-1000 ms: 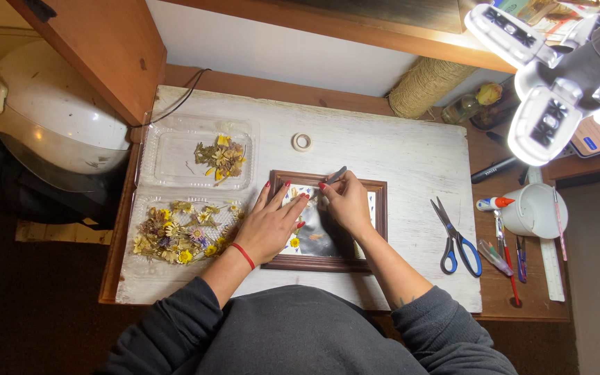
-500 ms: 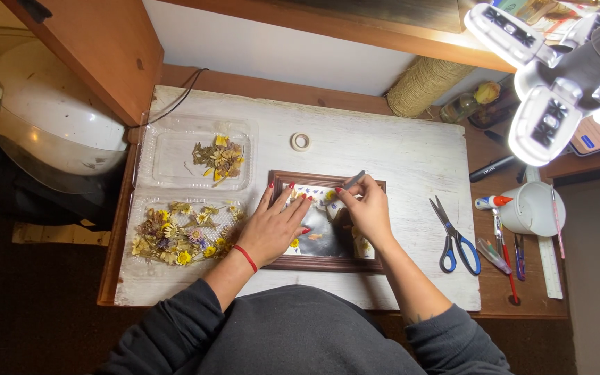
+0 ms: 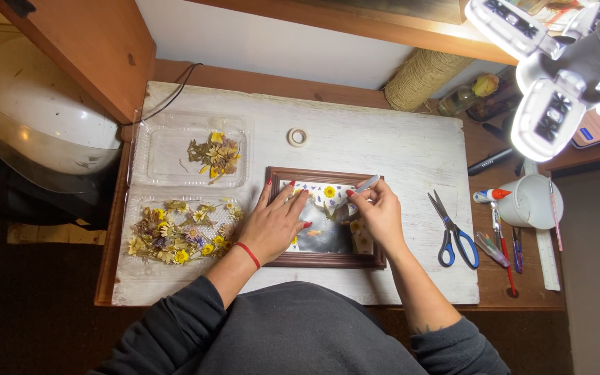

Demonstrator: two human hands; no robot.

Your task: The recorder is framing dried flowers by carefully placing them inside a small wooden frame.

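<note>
- Two clear plastic trays were seen at the left of the white board (image 3: 397, 149): the far tray (image 3: 168, 149) with a small cluster of dried flowers, the near tray (image 3: 175, 232) with a fuller heap.
- The left hand (image 3: 276, 226) was laid flat, fingers spread, on the left part of one wooden picture frame (image 3: 321, 260), as half a second earlier.
- One small tape roll (image 3: 298, 137) was seen beyond the frame.
- The right hand (image 3: 380, 212) was closed around thin tweezers (image 3: 367, 183); since a second ago it had been shifted rightward to the frame's far right corner, so a different part of the pressed-flower arrangement was being worked.
- One pair of blue-handled scissors (image 3: 453, 232) was seen to the right.
</note>
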